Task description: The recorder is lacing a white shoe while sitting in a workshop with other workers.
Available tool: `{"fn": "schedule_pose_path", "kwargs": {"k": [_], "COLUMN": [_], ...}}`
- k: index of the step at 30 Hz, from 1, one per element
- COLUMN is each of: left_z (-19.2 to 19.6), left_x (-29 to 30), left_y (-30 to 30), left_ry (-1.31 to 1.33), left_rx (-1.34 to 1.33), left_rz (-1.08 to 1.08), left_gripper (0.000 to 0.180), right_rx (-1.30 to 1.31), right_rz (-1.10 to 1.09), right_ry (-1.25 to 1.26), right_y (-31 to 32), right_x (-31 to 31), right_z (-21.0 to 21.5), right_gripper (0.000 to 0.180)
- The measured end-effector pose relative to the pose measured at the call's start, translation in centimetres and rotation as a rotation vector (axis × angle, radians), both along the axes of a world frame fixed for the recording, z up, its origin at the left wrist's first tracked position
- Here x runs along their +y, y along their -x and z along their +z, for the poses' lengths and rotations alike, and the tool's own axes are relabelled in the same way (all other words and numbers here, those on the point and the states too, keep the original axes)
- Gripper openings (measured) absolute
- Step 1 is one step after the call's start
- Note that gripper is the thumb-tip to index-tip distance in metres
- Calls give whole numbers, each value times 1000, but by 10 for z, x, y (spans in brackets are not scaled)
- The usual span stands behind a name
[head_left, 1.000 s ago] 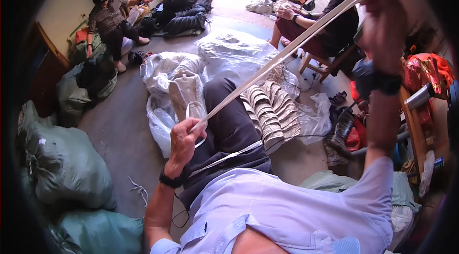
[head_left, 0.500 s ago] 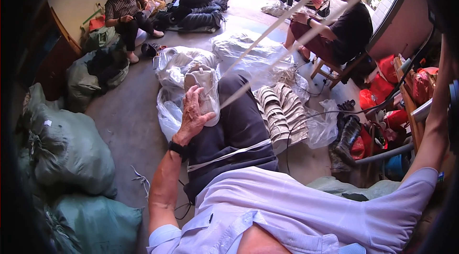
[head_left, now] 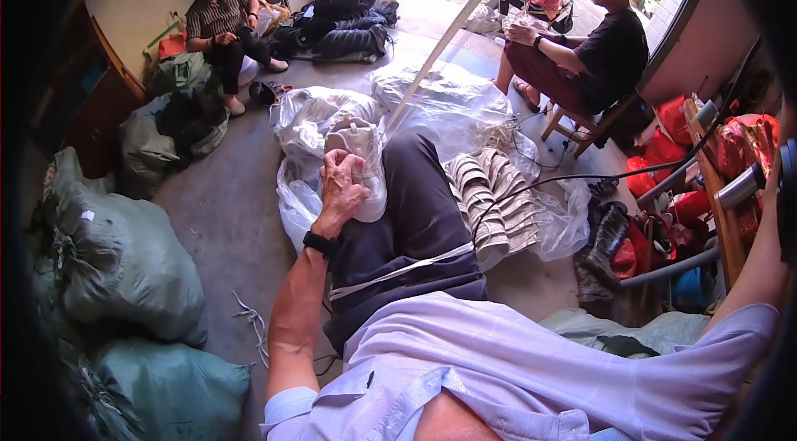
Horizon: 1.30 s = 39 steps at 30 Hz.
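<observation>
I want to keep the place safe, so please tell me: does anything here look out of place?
Yes, perhaps: a loose white cord lies in bends on the floor to the person's left, apart from the shoe under the left hand. It looks dropped. Nothing looks clearly spilled or damaged.

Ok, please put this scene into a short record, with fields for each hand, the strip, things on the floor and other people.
Left hand: touching a pale shoe over the left leg
Right hand: out of view
Pale strip: straight, from beside the shoe to the upper edge
Floor: pale shoe rows at right, green sacks at left
Other people: four, seated
</observation>
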<state>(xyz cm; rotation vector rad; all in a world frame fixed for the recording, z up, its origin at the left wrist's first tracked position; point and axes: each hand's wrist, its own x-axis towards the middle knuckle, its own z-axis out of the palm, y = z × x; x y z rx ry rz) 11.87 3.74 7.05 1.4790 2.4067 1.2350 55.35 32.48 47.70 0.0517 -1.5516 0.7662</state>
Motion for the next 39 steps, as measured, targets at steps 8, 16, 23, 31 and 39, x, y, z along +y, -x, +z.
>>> {"fn": "schedule_pose_path", "kwargs": {"k": [8,16,23,31,39], "left_z": [0,3,4,35,-30], "left_x": [-2,-4,-7,11,-106], "left_y": [8,0,1,-7,87], "left_ry": [78,47,85,-505,-984], "left_rx": [-2,67,28,-245,-1472], "left_rz": [23,18,9,150,325], "left_gripper": [50,52,42,18,26], "right_rx": [5,10,54,25,-67], "right_rz": [-32,-45,-51,-60,-62], "right_ry": [77,145,163,209,298], "right_y": [-49,-85,-108,-107,-59], "right_x": [41,80,90,104,118], "right_z": [0,2,17,30,29], "right_gripper": [15,16,16,17,18]}}
